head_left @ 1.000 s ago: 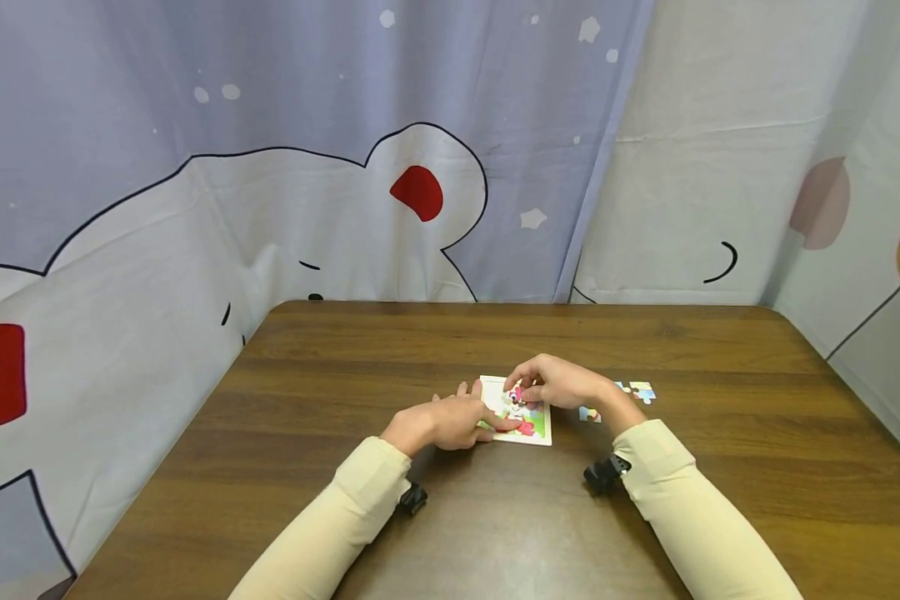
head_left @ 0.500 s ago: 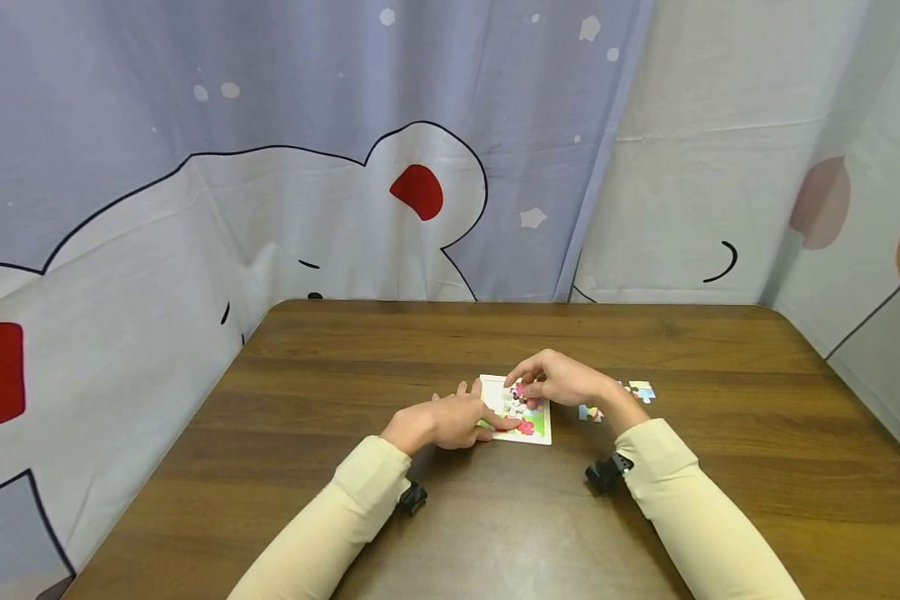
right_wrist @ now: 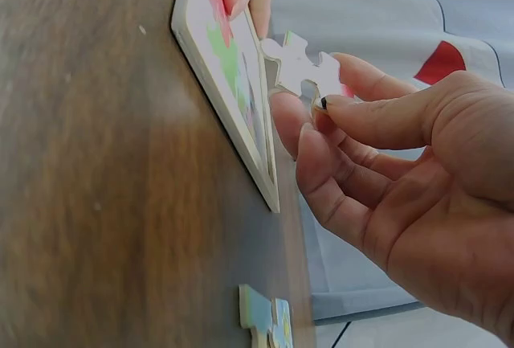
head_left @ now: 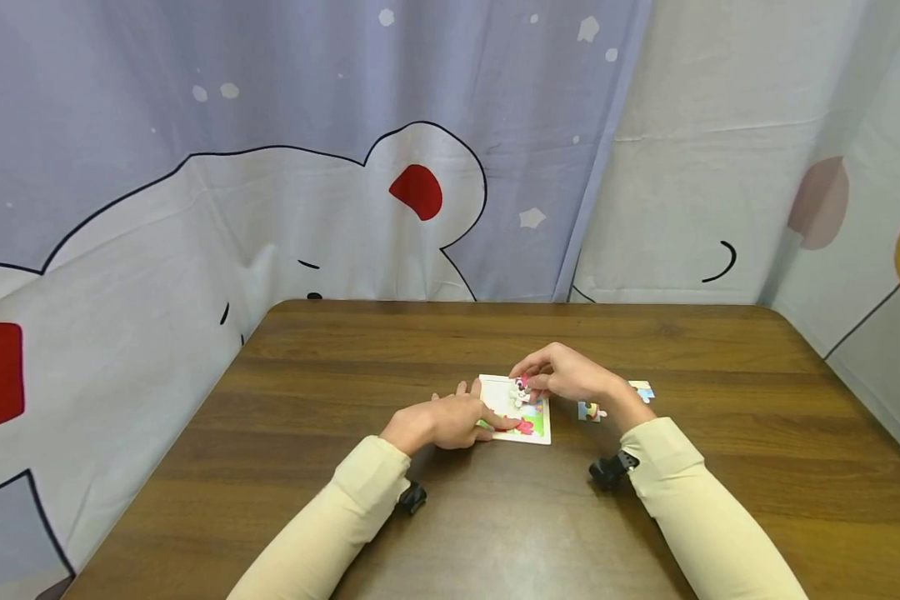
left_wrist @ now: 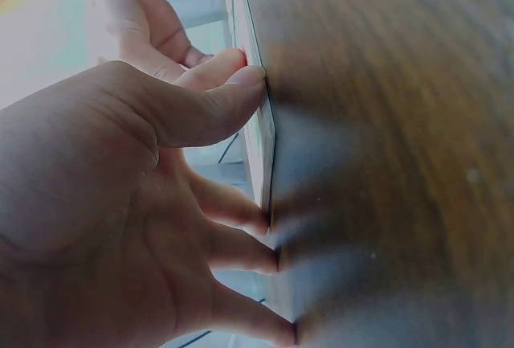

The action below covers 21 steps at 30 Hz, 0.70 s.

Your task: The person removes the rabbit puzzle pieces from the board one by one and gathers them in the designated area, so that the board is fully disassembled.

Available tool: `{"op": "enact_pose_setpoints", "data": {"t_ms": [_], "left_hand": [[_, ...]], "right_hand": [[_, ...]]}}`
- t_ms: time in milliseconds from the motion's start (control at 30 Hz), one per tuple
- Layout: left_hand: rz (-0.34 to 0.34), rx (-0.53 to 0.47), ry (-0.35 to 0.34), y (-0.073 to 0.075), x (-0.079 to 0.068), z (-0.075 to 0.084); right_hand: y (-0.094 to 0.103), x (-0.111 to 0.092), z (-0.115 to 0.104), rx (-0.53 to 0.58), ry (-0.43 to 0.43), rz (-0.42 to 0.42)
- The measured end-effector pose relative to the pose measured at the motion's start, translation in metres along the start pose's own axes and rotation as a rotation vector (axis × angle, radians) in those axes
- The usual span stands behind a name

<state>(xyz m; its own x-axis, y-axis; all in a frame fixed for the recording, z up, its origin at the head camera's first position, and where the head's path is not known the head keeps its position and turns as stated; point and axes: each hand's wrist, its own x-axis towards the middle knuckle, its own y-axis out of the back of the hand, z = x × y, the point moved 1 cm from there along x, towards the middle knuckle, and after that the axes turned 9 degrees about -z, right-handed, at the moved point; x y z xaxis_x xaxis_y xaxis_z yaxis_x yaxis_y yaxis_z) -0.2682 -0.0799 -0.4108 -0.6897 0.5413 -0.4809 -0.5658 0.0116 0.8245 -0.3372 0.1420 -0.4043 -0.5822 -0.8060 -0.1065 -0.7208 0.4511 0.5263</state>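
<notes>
A white-rimmed jigsaw tray (head_left: 534,441) lies on the table, with green and pink picture parts along its near side. My left hand (head_left: 456,421) rests at its left side. The index finger stretches over the picture, the thumb (left_wrist: 233,103) is at the tray's edge, and the other fingers are spread straight. Between thumb and fingers, my right hand (head_left: 566,372) pinches a jigsaw piece (right_wrist: 301,67), mostly white with some pink. That piece is tilted above the tray, its knobbed edges plain in the right wrist view.
Loose jigsaw pieces lie right of the tray: one blue and yellow with a pink tab (head_left: 591,412), another pale blue and yellow (head_left: 642,391) farther back, partly behind my right wrist. The wooden table (head_left: 330,358) ends at a printed curtain (head_left: 307,217).
My right hand has shifted slightly away and to the right, bringing the pinched piece up from the tray and tilting it. The left hand and tray have stayed put.
</notes>
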Motion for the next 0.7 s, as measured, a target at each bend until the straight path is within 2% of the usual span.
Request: {"op": "enact_pose_setpoints", "data": {"t_ms": [167,367,700], "left_hand": [[0.003,0.005,-0.005,0.001,-0.001,0.001],[0.007,-0.032,-0.003,0.000,-0.002,0.003],[0.019,-0.051,-0.008,-0.001,-0.004,0.002]], "right_hand": [[0.007,-0.011,0.003,-0.018,-0.047,0.022],[0.021,-0.036,0.009,-0.079,-0.083,0.028],[0.041,-0.073,0.013,-0.094,-0.143,0.034]]}}
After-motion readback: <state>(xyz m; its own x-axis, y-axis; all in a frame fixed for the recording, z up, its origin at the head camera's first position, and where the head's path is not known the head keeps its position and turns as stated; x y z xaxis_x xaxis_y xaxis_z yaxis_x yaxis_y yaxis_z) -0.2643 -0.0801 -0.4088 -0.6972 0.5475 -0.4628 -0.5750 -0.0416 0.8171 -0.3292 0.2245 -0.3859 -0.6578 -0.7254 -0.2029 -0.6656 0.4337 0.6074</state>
